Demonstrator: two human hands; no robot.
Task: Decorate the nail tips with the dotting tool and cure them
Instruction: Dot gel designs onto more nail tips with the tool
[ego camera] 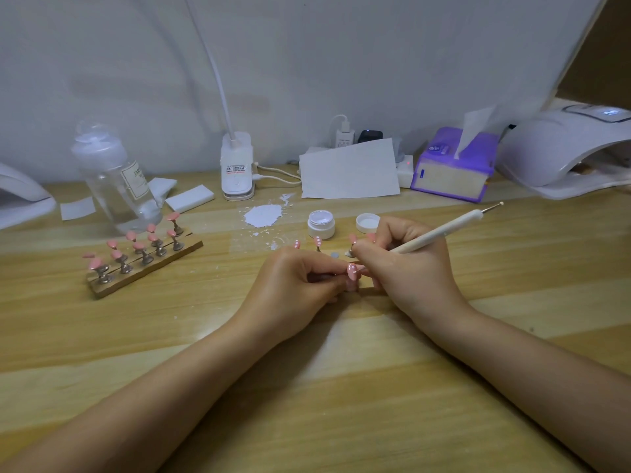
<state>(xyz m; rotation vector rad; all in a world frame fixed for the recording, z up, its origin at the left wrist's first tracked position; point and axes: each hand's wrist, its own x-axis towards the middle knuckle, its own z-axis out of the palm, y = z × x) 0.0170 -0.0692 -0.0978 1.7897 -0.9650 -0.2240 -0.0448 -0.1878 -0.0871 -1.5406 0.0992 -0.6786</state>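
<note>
At the middle of the wooden table my left hand [300,281] pinches a small stand that carries a pink nail tip [351,270]. My right hand [406,268] grips a white dotting tool [440,232] like a pen, its lower end touching that tip. Just behind my hands stand a few more pink tips [317,241] on single holders, some with white dots. An open jar of white gel [321,224] and its lid [367,222] sit behind them. A wooden rack [143,268] at the left holds several plain pink tips.
A white curing lamp [566,148] stands at the back right, beside a purple tissue box [454,165]. A clear bottle [116,179], white pads, a clip lamp base [237,169], a sheet of paper [348,170] and a white paint smear [263,215] lie along the back.
</note>
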